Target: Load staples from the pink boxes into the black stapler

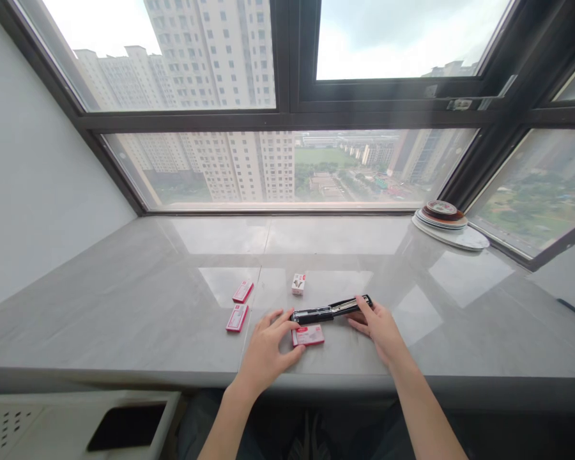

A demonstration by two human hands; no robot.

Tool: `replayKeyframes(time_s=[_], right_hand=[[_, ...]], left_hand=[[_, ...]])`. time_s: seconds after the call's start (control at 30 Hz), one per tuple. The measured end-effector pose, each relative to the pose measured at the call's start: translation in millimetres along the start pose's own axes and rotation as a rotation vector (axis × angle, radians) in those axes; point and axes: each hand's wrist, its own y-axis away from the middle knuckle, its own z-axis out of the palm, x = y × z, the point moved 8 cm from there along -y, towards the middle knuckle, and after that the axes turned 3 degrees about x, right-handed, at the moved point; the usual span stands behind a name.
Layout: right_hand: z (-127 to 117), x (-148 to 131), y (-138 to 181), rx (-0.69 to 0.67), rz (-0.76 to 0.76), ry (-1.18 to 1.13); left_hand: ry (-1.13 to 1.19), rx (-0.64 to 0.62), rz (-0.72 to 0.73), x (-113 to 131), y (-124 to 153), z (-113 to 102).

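A black stapler (333, 310), swung open into a long shape, lies crosswise in front of me. My right hand (376, 326) grips its right end, thumb on top and fingers beneath. Against the stapler's left end rest fingertips of my left hand (268, 345). The index finger and thumb of that hand are at the upper and lower edges of a pink-and-white staple box (308, 335), just below the stapler. Beyond the stapler stands a small white box (298, 284) with a dark picture on it. Two more pink-and-white boxes, one farther (243, 291) and one nearer (237, 317), lie to the left.
The grey stone counter (138, 306) runs up to a dark-framed window (287, 121). Stacked plates or coasters (443, 220) sit in the far right corner. A white appliance or cabinet top (67, 415) stands below the counter's front edge at lower left.
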Motion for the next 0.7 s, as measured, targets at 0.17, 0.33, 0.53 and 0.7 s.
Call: replayKeyframes(time_s=[0.17,0.33,0.53,0.7], right_hand=[[-17.1,19.9,17.2,-0.071,0.164,0.293],[39.6,25.8,49.7,-0.468,0.154,0.479],[68.5,20.3,44.1,-0.443,-0.062,0.591],[30.4,5.4,36.3,-0.299,-0.115,0.734]], left_hand=[[0.009,-0.038,-0.016,-3.1,-2.2,2.7],[-0.021,-0.032,-0.001,-2.1,-5.8,5.8],[0.028,-0.025,0.009,-4.0,-6.0,3.2],[0.057,0.014,-0.003,-3.5,-2.1,-0.4]])
